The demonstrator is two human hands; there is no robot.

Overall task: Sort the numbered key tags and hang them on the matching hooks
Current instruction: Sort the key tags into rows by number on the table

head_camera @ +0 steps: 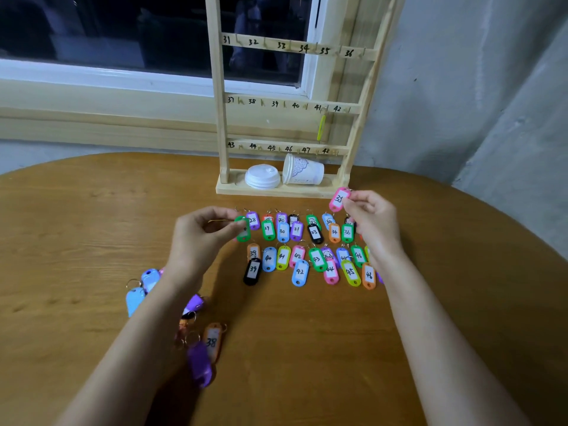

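Each hand pinches one oval plastic key tag over the table (92,210).
Right hand (372,222) holds the pink tag (339,199) marked 35; left hand (196,238) a green tag (242,229). Two rows of tags (282,231) lie between them; one yellow tag (321,127) hangs on the rack (218,87).

Two bare forearms enter from the bottom edge, the left forearm (138,333) from 7 o'clock and the right forearm (430,327) from 5 o'clock, both angled toward the centre. The left hand (203,238), just left of centre, curls thumb and fingers into a C, its tips pinching a green key tag (242,230) at its 3 o'clock. The right hand (373,224) (slightly higher) has curled fingers and pinches a pink key tag (339,199) at its 10 o'clock.
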